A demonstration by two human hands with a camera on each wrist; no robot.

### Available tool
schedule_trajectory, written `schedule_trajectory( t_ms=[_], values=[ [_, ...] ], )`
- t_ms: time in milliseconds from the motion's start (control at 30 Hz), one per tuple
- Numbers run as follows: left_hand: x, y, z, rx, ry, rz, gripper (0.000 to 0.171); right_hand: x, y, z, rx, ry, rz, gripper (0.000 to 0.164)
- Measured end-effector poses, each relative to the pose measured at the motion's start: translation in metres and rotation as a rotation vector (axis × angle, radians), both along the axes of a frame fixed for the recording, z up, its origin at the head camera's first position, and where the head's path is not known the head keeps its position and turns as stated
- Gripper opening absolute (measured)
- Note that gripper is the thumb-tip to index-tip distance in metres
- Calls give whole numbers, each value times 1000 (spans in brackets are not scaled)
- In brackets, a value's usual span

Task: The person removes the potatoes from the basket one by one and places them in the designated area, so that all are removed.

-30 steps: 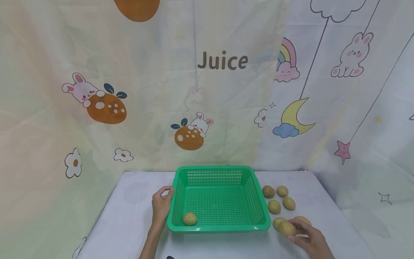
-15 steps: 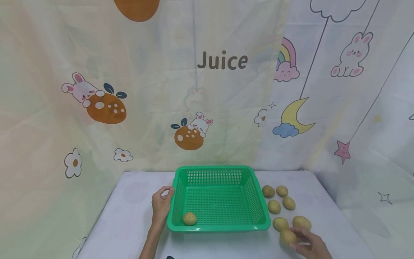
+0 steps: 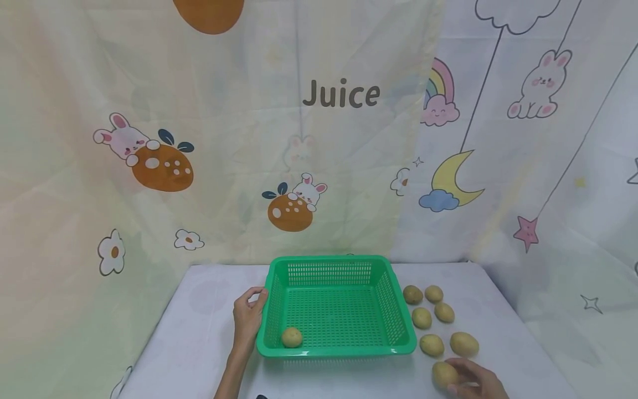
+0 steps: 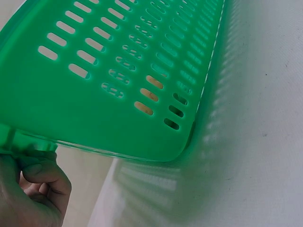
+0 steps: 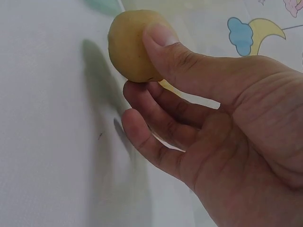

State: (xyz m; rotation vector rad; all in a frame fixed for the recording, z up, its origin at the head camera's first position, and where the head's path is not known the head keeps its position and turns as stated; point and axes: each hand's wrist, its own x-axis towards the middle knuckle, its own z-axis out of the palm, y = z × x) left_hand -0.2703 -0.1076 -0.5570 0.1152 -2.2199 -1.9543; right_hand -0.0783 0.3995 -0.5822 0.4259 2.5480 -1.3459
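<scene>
In the head view my left hand (image 3: 247,317) pinches the left rim of a green plastic basket (image 3: 339,351). The left wrist view has that hand (image 4: 38,194) at the basket's edge, below its slotted wall (image 4: 90,123). One potato (image 3: 291,337) lies inside, in the near left corner. To the right of the basket, my right hand (image 3: 477,380) holds another potato (image 3: 442,375) low over the table, close to the front. Seen from the right wrist, the thumb lies across this potato (image 5: 129,45), fingertips underneath it; the ring and little fingers stay loosely bent.
Several potatoes stand in loose rows right of the basket, among them a larger one (image 3: 464,344) and one (image 3: 431,345) just beyond the held potato. A white cloth covers the table (image 3: 199,327). A printed curtain (image 3: 239,138) hangs close behind it.
My right hand has moved the potato slightly toward me, away from the two potatoes it overlapped, which now show fully. My left hand and the basket have stayed put.
</scene>
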Motion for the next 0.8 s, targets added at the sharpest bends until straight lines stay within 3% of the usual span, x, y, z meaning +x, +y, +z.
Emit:
schedule_trajectory(
  t_ms=[233, 600, 800],
  values=[
    [1, 0, 1, 0, -6, -3, 32, -1, 4, -3, -25, -14, 18, 72],
    [1, -1, 0, -7, -5, 2, 33, -1, -3, -2, -23, -76, -60, 67],
    [2, -1, 2, -14, -5, -4, 33, -3, -2, -3, -20, -75, -48, 68]
  ],
)
